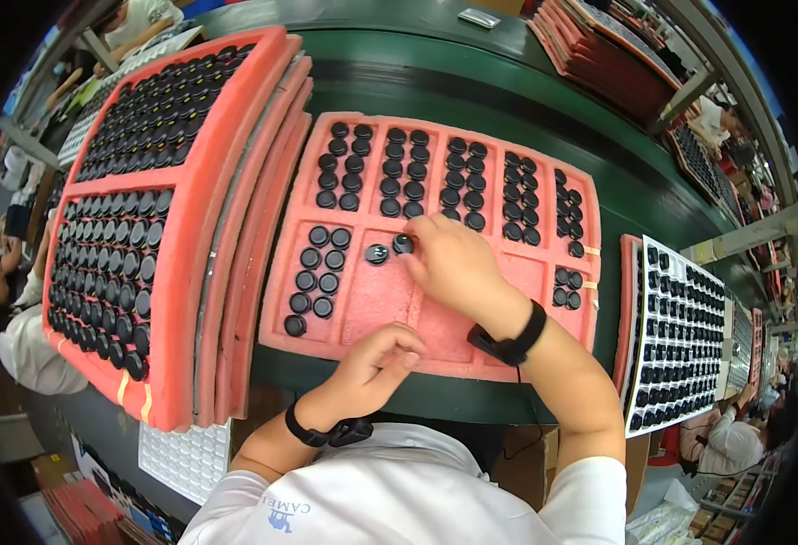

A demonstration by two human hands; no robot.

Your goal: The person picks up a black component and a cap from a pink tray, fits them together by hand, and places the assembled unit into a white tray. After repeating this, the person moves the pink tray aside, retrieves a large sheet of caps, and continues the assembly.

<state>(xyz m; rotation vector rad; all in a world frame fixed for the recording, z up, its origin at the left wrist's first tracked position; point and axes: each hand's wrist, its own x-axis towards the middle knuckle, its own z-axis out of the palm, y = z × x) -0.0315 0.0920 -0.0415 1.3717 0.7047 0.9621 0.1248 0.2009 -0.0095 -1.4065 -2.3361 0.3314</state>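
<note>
On the dark-green bench (362, 82): pink foam tray (376, 313), its walls likely keeping round black pieces (334, 260) grouped.
Left hand (376, 363): loosely half-curled, seemingly empty.
Right hand (458, 259): thumb and fingers narrowly pinching one black piece (403, 243).
Pinch site: near-row second compartment; lifted or resting, cannot tell.

Pinching a small round black part (403, 243) in right hand (453, 259), just beside another black part (377, 254) on pink foam tray (371, 309). Curling left hand (376, 368) loosely over tray's near side. Noted at left: stacked pink trays (201, 173); beneath, green work surface (399, 68).
</note>
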